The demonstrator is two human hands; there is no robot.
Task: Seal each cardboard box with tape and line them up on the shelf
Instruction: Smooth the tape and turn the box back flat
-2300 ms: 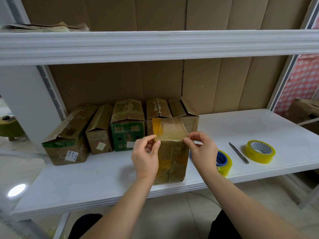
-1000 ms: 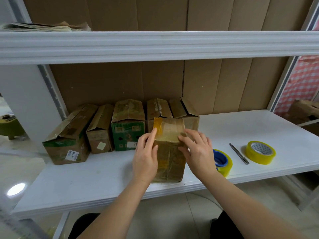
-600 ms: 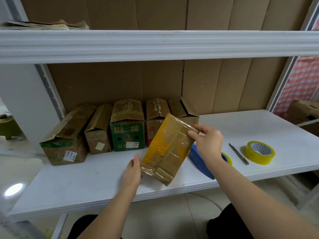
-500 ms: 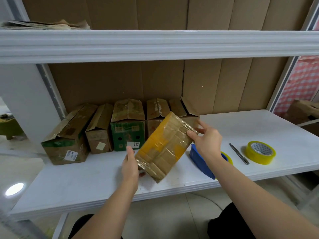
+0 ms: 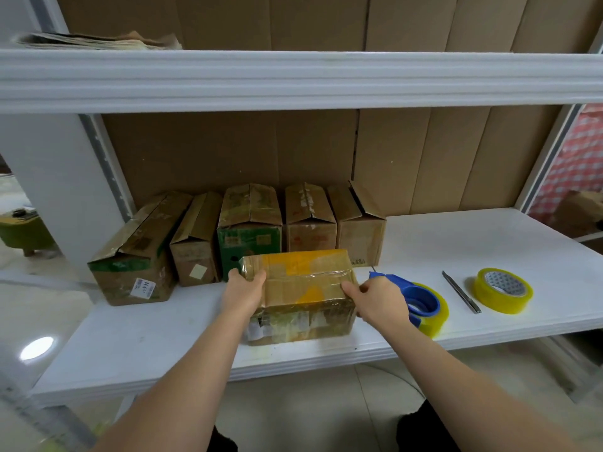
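Observation:
A taped cardboard box (image 5: 303,291) with yellow patches lies on its long side near the front of the white shelf (image 5: 456,243). My left hand (image 5: 243,291) grips its left end, fingers curled over the top edge. My right hand (image 5: 375,300) grips its right end. Behind it, several cardboard boxes (image 5: 249,230) stand in a row against the back panel. A blue tape dispenser with a yellowish roll (image 5: 421,303) sits just right of my right hand.
A box cutter (image 5: 460,291) and a loose yellow tape roll (image 5: 503,290) lie further right on the shelf. An upper shelf (image 5: 293,79) overhangs, with flattened paper at its left. The shelf's white side panel (image 5: 55,190) stands at left.
The box stood upright while both hands smoothed tape on its top. Then the hands tipped it over leftward and laid it flat on its long side.

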